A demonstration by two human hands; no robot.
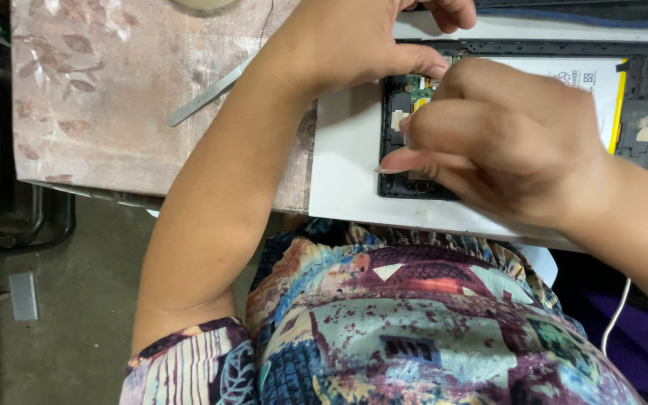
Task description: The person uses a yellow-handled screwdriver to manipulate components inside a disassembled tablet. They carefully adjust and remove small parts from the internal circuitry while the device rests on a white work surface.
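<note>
The tablet point(643, 90) lies opened on a white sheet point(343, 172) on the desk point(99, 97), back cover already off, battery and board bare. Right hand point(504, 139) has fingers pinched together over the board (what they pinch is hidden); left hand point(354, 41) presses the corner, thumb flat. Tweezers point(208, 96) lie unused nearby

The right hand point(504, 142) covers the middle of the opened tablet point(643, 97), so whatever its fingertips pinch stays hidden. The left hand point(361, 37) runs off the frame at 12 o'clock, most of its fingers cut away, and it hides the tablet's corner there. Only a sliver of the green circuit board point(420, 88) peeks between the hands, too small to read. The metal tweezers point(208, 96) disappear under the left forearm. A pale round object point(202, 4) at 12 o'clock is cropped beyond naming.
</note>
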